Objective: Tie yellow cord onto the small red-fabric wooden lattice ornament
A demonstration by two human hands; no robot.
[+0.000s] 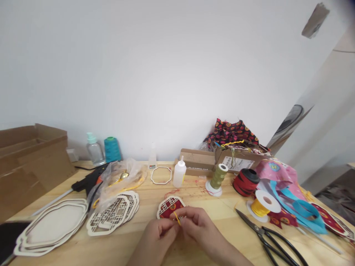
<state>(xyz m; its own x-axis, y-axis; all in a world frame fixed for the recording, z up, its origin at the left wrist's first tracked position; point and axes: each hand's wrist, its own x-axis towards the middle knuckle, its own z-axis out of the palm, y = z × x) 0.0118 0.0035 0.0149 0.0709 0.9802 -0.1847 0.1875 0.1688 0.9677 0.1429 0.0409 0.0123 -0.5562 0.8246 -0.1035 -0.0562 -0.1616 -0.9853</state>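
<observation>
Both hands meet low in the middle of the head view, pinching a short yellow cord [176, 217]. My left hand [162, 234] closes thumb and fingers on it from the left. From the right, my right hand [198, 225] grips the same cord between bent fingers. Just behind the fingertips lies a small lattice-edged ornament [167, 207] with a white frame and red patterned fabric; the hands cover its near part. Whether the cord is attached to it I cannot tell. A bit of red thread [172, 192] lies beyond the ornament.
Black-handled scissors [260, 232] lie open at right, near a yellow cord spool [260, 210]. A white squeeze bottle [179, 173] and an olive thread cone [219, 177] stand behind. Lattice cutouts [108, 218], pale panels [52, 223], a glue gun [88, 181] and a cardboard box [33, 170] fill the left.
</observation>
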